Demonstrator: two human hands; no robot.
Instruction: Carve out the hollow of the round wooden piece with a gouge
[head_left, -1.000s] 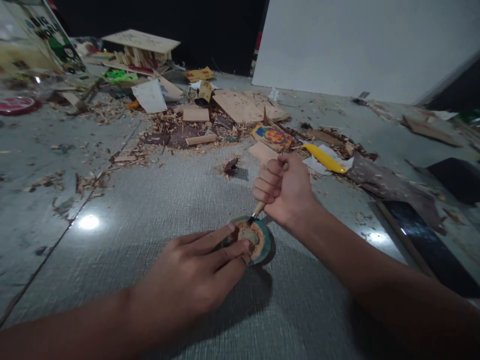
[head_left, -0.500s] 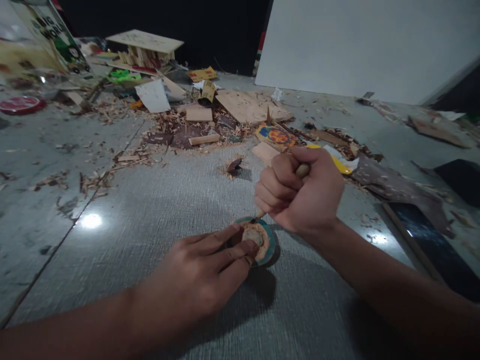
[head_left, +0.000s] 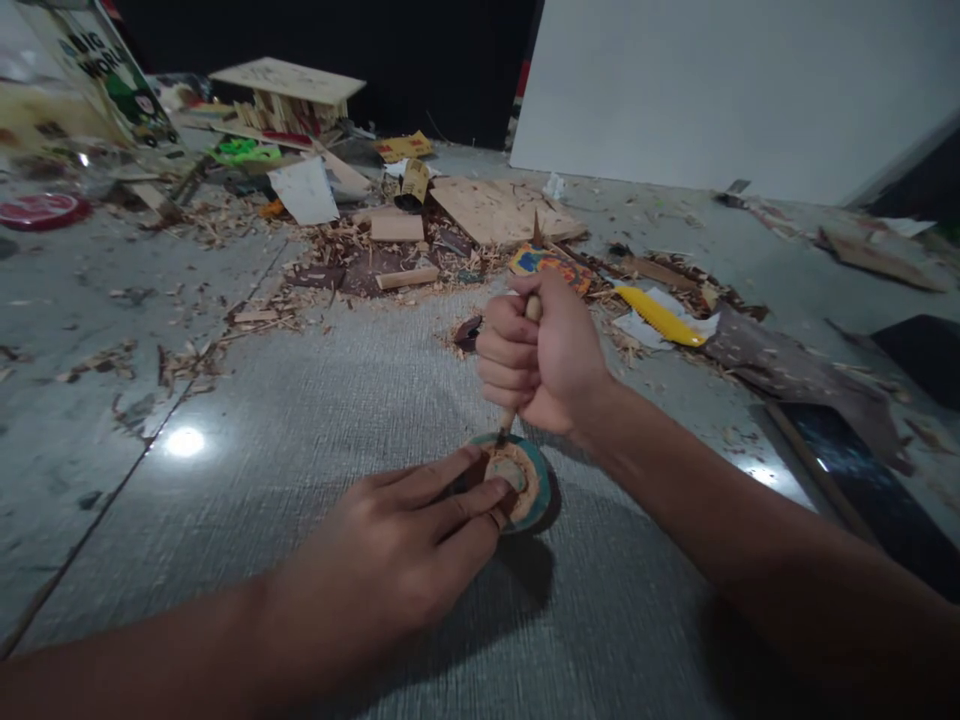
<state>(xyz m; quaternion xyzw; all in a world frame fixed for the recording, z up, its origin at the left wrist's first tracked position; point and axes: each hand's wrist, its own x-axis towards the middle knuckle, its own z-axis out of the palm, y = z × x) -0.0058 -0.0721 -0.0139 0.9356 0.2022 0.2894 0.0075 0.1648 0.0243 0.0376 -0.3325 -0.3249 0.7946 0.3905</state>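
A small round wooden disc (head_left: 539,490) with a blue-green rim lies on the grey floor. Its carved ring is pale bare wood, around a raised middle. My left hand (head_left: 420,535) grips the disc from the left, with fingertips pressed on its top; the thumb is hidden. My right hand (head_left: 544,350) is closed in a fist around a wood-handled carving chisel (head_left: 508,420), held nearly upright. The chisel's dark tip touches the carved ring near the disc's far edge.
Wood shavings (head_left: 330,245) and offcuts litter the floor beyond my hands. A yellow serrated-edged piece (head_left: 660,316) lies to the right, near a phone (head_left: 862,490). Farther back are a plywood board (head_left: 502,210), a stack of sticks (head_left: 289,115) and a white panel (head_left: 720,100).
My right hand has moved left and turned, bringing the chisel from a slant to a steeper angle. The left hand and the disc stay in place.
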